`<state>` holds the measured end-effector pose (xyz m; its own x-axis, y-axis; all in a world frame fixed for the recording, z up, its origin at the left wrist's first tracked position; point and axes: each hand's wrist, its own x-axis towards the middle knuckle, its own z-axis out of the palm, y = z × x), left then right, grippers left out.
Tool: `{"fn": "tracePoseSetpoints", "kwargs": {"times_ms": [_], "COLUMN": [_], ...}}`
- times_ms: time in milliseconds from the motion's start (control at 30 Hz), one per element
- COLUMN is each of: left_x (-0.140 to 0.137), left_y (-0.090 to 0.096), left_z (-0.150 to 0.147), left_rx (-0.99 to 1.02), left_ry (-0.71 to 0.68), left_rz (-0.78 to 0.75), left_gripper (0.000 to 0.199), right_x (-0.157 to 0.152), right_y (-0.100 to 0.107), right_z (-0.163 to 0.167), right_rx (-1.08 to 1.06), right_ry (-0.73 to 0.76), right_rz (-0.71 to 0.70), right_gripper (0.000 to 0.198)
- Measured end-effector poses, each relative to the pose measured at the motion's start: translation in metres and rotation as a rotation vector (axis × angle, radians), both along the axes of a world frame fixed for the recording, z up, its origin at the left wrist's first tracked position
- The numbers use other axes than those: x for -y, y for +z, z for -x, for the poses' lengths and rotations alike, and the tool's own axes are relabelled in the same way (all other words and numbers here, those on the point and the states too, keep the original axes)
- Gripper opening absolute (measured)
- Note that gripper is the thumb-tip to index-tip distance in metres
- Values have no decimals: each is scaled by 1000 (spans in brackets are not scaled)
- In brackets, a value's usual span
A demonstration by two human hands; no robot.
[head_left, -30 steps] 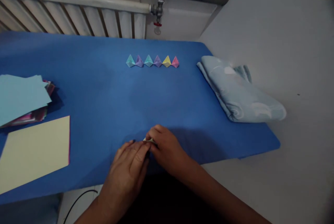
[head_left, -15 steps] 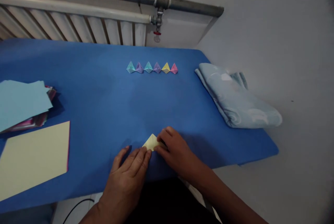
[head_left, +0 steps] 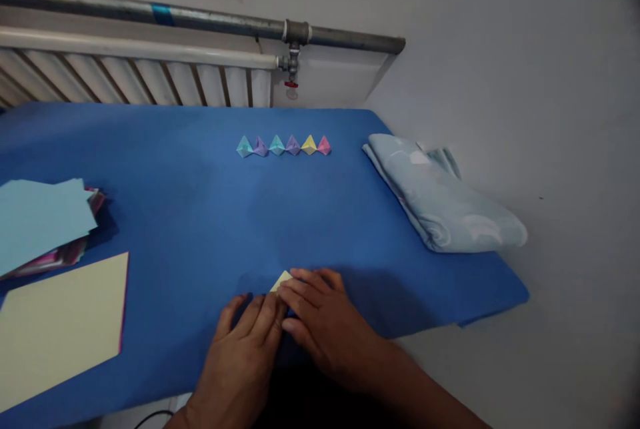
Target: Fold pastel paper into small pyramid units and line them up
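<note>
A small folded piece of pale yellow paper [head_left: 279, 280] lies near the front edge of the blue table, mostly hidden under my fingers; only its pointed top shows. From the left, the fingertips of my left hand [head_left: 243, 352] rest along its lower edge, fingers stretched and slightly apart. My right hand [head_left: 327, 319] lies over its right side with the fingers extended flat, the thumb lower and apart from them. Farther back stands a row of several small folded paper shapes [head_left: 277, 145] in blue, purple, yellow and pink.
Left of my hands is a stack of pale yellow sheets [head_left: 63, 325] with a pink edge. Behind it sits a pile of light blue and other coloured paper [head_left: 43, 215]. A folded light blue cloth [head_left: 445, 202] lies at the right. A radiator [head_left: 165, 82] and pipe [head_left: 215, 23] run along the back.
My right hand has gone from pinching the yellow paper's right corner to lying flat across it, covering more of it. The view has tilted up, bringing a pink note on the wall into sight.
</note>
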<state>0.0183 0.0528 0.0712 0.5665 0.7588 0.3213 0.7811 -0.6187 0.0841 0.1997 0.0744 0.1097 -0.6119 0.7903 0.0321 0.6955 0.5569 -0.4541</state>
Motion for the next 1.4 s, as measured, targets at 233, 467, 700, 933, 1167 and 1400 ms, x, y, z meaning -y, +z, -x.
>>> {"fn": "tracePoseSetpoints", "kwargs": {"times_ms": [233,467,700,933,1167,1400], "left_x": [-2,0,2,2,1,31], "left_y": [3,6,10,10,1,-3], "left_z": [0,-2,-4,-7,-6,14], "left_rx": [25,-75,-150,-172,-23,159], "left_ry": [-41,-42,-20,-24,15,-90], "left_rz": [-34,-41,-30,-50,17,-2], "left_gripper": [40,41,43,49,41,28], "right_x": [-4,-7,29,37,20,45], "right_y": [-17,-13,-16,-22,-13,-10], "right_z": [-11,-7,-16,-30,5,3], "right_rx": [135,150,139,147,7,-72], "right_ry": [-24,-129,-31,-205,-327,-173], "right_rz": [-49,-86,-118,-146,-137,20], "right_gripper": [40,42,51,39,32,31]}}
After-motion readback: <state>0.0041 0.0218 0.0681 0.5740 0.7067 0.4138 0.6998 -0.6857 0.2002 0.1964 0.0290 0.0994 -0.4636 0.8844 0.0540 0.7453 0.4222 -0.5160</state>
